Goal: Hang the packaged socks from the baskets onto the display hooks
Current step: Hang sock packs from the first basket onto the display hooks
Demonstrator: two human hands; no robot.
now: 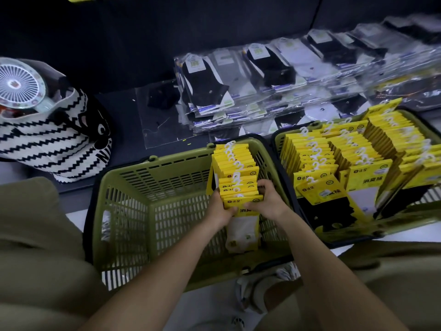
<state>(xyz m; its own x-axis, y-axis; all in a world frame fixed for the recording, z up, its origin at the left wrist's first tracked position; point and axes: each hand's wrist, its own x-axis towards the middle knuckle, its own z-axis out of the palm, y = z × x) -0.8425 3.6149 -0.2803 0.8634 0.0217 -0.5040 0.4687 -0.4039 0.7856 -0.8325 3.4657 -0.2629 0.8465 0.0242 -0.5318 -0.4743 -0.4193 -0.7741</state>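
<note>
The left hand (pixel 220 209) and right hand (pixel 269 204) are clamping their curled fingers on opposite sides of a row of yellow packaged socks (pixel 236 173), which is standing along the 3 o'clock wall of the left green basket (pixel 133 168). At 2 o'clock, the right green basket (pixel 278 139) is holding more rows. A striped bag (pixel 59 139) is sitting at 10 o'clock.

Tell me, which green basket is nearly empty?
The left basket, holding just one row of yellow sock packs along its right wall; the right basket is crammed with several rows.
</note>
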